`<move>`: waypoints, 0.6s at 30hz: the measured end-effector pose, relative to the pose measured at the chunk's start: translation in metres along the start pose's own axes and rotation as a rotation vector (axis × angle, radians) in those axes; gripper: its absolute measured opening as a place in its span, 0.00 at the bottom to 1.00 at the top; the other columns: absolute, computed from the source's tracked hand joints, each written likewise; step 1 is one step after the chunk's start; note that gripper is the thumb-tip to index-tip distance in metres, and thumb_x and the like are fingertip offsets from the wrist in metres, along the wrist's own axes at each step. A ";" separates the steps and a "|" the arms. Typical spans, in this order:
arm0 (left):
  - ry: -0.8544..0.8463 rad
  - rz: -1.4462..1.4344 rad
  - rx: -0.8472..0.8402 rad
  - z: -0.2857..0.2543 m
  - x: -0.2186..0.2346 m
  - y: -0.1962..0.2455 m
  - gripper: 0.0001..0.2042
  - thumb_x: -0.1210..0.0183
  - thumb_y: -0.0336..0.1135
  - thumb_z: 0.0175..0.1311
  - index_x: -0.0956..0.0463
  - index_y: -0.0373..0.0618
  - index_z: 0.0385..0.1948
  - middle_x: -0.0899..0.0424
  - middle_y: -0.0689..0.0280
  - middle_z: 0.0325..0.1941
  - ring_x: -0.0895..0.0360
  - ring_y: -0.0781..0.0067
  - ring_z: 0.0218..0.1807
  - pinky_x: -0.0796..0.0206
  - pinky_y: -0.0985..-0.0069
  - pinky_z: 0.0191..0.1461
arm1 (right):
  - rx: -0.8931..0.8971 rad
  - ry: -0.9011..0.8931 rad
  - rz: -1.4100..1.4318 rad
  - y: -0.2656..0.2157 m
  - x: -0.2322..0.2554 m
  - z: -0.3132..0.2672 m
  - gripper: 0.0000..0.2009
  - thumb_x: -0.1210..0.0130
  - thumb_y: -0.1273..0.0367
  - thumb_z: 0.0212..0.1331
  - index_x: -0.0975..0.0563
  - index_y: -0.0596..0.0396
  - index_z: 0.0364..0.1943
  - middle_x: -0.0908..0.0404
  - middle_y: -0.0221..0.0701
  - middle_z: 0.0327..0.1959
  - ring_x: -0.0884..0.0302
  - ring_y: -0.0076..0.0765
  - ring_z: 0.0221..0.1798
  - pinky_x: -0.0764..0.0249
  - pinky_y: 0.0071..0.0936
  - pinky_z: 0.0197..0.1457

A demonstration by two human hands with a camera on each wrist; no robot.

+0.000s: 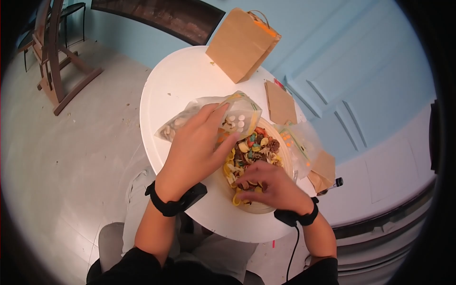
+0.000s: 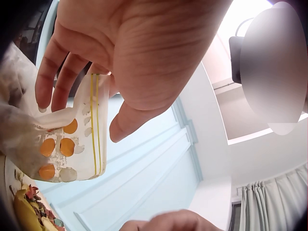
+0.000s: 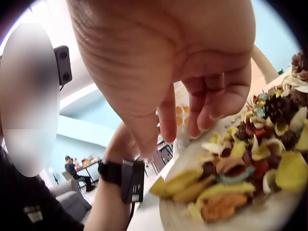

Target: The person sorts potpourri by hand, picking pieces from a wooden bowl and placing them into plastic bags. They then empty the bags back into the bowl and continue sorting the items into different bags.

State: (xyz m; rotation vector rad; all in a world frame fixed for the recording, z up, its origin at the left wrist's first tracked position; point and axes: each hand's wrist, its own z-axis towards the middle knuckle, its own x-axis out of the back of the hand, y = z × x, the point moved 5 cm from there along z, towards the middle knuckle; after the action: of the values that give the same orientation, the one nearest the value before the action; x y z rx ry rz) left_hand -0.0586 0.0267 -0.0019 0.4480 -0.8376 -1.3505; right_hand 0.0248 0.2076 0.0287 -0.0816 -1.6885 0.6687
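Note:
A clear plastic bag (image 1: 242, 118) with a yellow-striped zip edge and round spots leans over a round bowl (image 1: 286, 164) of mixed dried petals and cones (image 1: 256, 147). Against the bag (image 2: 72, 144) lie the extended fingers of my left hand (image 1: 194, 142), its thumb standing apart; part of the fingers is hidden behind the plastic. My right hand (image 1: 275, 187) hovers above the bowl's near side. In the right wrist view its fingers bend loosely downward over the dried pieces (image 3: 255, 159), with nothing visible between them.
A brown paper bag (image 1: 242, 45) stands at the far side of the white table (image 1: 166, 80). Right of the bowl are a flat brown packet (image 1: 281, 102), another clear bag (image 1: 304, 142) and a smaller paper bag (image 1: 323, 171). A wooden easel (image 1: 54, 71) stands on the floor, left.

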 end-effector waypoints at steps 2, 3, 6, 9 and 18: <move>0.020 0.026 -0.056 0.000 -0.005 0.001 0.25 0.35 0.39 0.66 0.27 0.34 0.61 0.21 0.52 0.59 0.19 0.50 0.51 0.25 0.67 0.49 | 0.203 0.057 -0.111 -0.004 -0.013 -0.007 0.09 0.33 0.67 0.61 0.14 0.51 0.43 0.19 0.32 0.37 0.18 0.40 0.39 0.22 0.33 0.44; 0.000 0.006 -0.028 0.000 -0.006 0.002 0.25 0.35 0.39 0.66 0.27 0.34 0.61 0.21 0.51 0.59 0.19 0.49 0.51 0.25 0.67 0.49 | 0.173 0.047 -0.102 0.003 -0.015 -0.008 0.08 0.33 0.69 0.60 0.14 0.52 0.43 0.19 0.33 0.38 0.18 0.39 0.38 0.22 0.32 0.44; -0.034 -0.019 0.012 0.001 -0.006 0.005 0.25 0.36 0.39 0.66 0.27 0.34 0.61 0.21 0.51 0.59 0.19 0.48 0.53 0.25 0.65 0.50 | 0.051 0.048 -0.094 0.030 -0.012 -0.012 0.07 0.34 0.73 0.60 0.15 0.54 0.42 0.18 0.36 0.38 0.18 0.35 0.36 0.22 0.29 0.42; -0.027 0.010 -0.005 0.002 -0.004 0.004 0.25 0.35 0.39 0.66 0.27 0.34 0.61 0.21 0.51 0.59 0.19 0.49 0.52 0.24 0.66 0.50 | -0.146 0.113 -0.064 0.053 -0.004 -0.015 0.07 0.36 0.74 0.63 0.16 0.57 0.43 0.17 0.35 0.37 0.18 0.32 0.33 0.23 0.27 0.39; -0.057 0.006 0.034 0.002 -0.010 0.007 0.25 0.35 0.38 0.66 0.27 0.35 0.62 0.21 0.52 0.60 0.18 0.54 0.48 0.24 0.69 0.45 | -0.386 0.418 -0.025 0.092 0.017 -0.045 0.10 0.37 0.70 0.65 0.17 0.61 0.45 0.16 0.33 0.28 0.23 0.25 0.25 0.26 0.25 0.33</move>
State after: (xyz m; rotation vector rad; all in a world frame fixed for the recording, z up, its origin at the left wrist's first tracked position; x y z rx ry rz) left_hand -0.0551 0.0384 0.0019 0.4342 -0.9097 -1.3501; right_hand 0.0338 0.3077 0.0044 -0.4432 -1.3879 0.2718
